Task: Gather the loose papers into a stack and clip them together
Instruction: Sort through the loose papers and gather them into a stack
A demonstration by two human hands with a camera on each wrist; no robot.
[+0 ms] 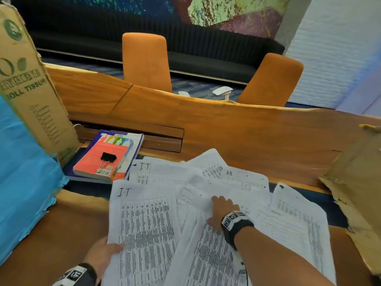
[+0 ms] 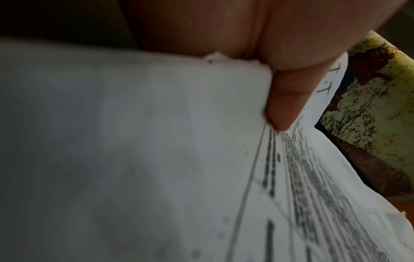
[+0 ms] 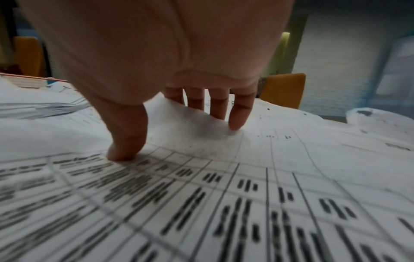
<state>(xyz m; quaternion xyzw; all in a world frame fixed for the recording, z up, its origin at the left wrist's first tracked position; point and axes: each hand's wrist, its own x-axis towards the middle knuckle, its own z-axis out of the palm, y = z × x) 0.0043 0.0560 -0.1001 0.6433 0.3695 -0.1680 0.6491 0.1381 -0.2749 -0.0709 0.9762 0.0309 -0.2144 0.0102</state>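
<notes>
head: loose papers (image 1: 216,203) fanned on near table (image 1: 237,131), long axes near-far; binder clip (image 1: 107,158) on books far-left | left wrist: left hand (image 2: 284,99) pinching "IT" sheet (image 2: 313,159) | right wrist: right hand (image 3: 179,88) flat, fingers straight, pressing papers

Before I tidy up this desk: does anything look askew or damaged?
Yes. The white printed papers lie fanned at clashing angles, and the brown cardboard sheet at the right has a torn, ragged edge. The black binder clip sits unused on the red book.
</notes>
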